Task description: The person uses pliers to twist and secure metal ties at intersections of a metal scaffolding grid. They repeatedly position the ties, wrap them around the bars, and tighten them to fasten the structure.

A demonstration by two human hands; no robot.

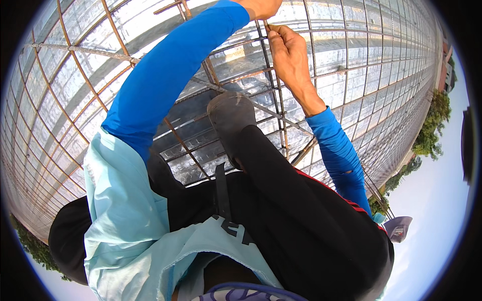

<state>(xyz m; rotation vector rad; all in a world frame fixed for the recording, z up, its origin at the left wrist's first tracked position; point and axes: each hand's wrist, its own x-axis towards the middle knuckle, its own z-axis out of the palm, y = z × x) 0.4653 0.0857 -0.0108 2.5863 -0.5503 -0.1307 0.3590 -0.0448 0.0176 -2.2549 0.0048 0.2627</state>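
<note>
A mesh of rusty steel reinforcing bars point(346, 70) stretches over ribbed, silvery metal sheeting point(326, 50). My right hand point(291, 55) is closed, thumb and fingertips pinched against an upright bar near the top centre. Whatever sits between those fingertips is too small to make out. Close by, my left hand point(260, 7) reaches to the upper edge of the picture, where its fingers are cut off from sight. Two bars point(275, 85) run side by side below my hands.
My shoe point(231, 108) rests on the mesh beneath my hands. A thicker ribbed bar point(281, 118) crosses the grid diagonally. Short loose-looking bar ends point(173, 7) show at the upper left. At the right are a grey cap point(399, 230) and trees point(433, 118).
</note>
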